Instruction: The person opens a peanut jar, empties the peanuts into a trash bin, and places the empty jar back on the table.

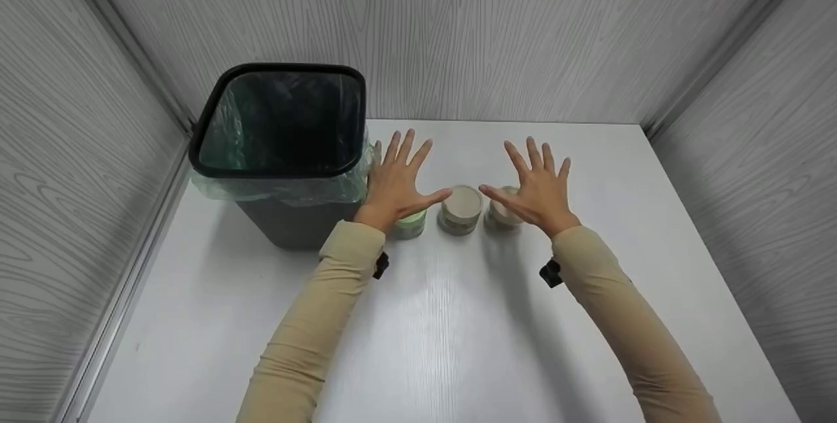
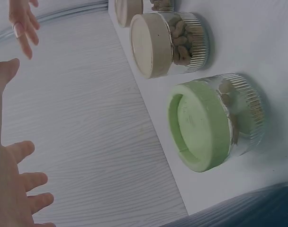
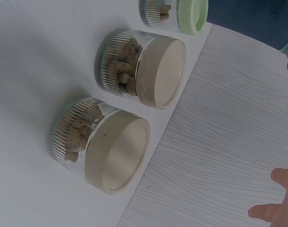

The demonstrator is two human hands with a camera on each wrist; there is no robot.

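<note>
Left hand point(image 1: 394, 182) and right hand point(image 1: 537, 190) hover flat, fingers spread, holding nothing, above three jars in a row on the white table point(image 1: 458, 318). Risk: a careless descent could knock the green-lidded jar point(image 1: 409, 223) against the lined black bin point(image 1: 281, 148), or set one rolling. Middle jar point(image 1: 460, 209) and right jar point(image 1: 502, 215): round, squat, ribbed clear walls, smooth beige lids, nuts inside.

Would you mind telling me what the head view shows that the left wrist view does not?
Only the head view shows the open top of the black bin with its green liner, both sleeves, and the right hand whole, spread above the right beige-lidded jar. Only the left wrist view shows the nuts inside the green-lidded jar and the middle beige-lidded jar. Both show the three jars, the white table and the open left hand.
</note>
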